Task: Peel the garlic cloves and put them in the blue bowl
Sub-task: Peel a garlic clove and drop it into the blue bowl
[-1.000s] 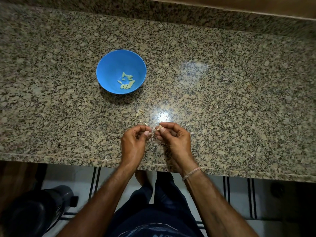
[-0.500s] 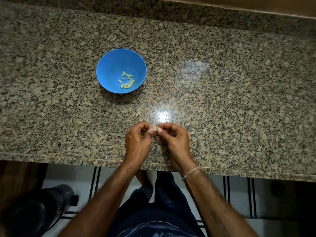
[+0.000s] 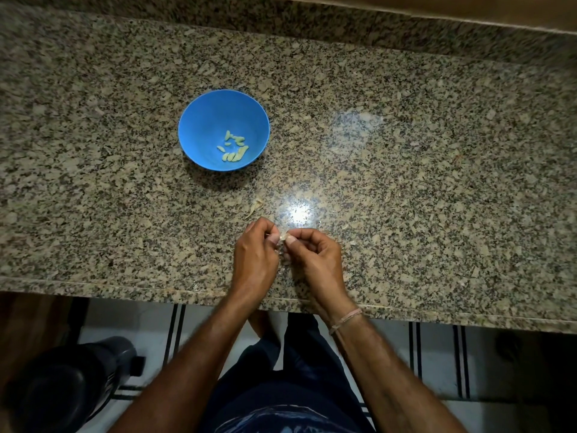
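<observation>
Over granite counter (image 3: 437,182), left hand (image 3: 254,260) and right hand (image 3: 315,260) fingers (image 3: 292,240) pinching garlic clove (image 3: 283,237), skins (image 3: 255,207) beside, blue bowl (image 3: 199,120) beyond

Cloves (image 3: 234,148) lie in the bowl (image 3: 206,120), behind-left of probable peel scraps (image 3: 255,207).

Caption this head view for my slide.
Left hand and right hand pinch a garlic clove; peeled cloves in blue bowl.

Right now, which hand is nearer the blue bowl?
Left. The left hand is closer to the person than the blue bowl, slightly right of it; the right hand is farther right. Both pinch a garlic clove.
</observation>
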Tool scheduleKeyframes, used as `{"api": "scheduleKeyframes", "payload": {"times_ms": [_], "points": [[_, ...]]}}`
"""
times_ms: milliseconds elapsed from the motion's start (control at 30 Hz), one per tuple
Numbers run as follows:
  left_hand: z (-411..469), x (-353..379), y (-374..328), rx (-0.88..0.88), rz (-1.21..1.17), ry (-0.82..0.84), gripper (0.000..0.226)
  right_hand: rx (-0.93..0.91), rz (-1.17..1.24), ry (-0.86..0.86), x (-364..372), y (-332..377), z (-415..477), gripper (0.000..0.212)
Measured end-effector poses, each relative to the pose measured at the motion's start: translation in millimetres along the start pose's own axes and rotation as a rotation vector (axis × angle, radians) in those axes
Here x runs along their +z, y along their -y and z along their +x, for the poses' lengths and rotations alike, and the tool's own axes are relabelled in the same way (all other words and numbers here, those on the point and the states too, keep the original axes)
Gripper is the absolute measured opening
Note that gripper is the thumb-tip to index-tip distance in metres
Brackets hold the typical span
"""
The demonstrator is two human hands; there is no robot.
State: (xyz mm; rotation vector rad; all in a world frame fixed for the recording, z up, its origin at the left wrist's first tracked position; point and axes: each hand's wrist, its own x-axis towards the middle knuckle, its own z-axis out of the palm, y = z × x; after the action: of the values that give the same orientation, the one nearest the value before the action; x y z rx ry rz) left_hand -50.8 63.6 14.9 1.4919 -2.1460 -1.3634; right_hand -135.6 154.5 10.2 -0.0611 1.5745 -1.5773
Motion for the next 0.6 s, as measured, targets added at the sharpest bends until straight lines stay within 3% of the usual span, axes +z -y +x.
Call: {"api": "scheduleKeyframes", "payload": {"times_ms": [67,167,267,600], "points": [[0.1,0.5,2.0,-0.026,0.013,0.016,0.017,-0.083,-0.13,-0.022,-1.5,-1.3,-1.0,0.009],[4.3,1.6,5.3,-0.325,-0.339,0.177,0.021,-0.345,-0.425,-0.024,-4.3,-2.8,2.8,0.01],[10.5,2.9,5.3,-0.515,-0.62,0.227,0.019,-0.429,-0.508,-0.027,-3.9,-3.3,5.7,0.009],[6.6,2.8,3.8,-0.512,-0.722,0.278,0.022,0.0,0.01,0.049,-3.5,6.2,3.6,0.012]]}}
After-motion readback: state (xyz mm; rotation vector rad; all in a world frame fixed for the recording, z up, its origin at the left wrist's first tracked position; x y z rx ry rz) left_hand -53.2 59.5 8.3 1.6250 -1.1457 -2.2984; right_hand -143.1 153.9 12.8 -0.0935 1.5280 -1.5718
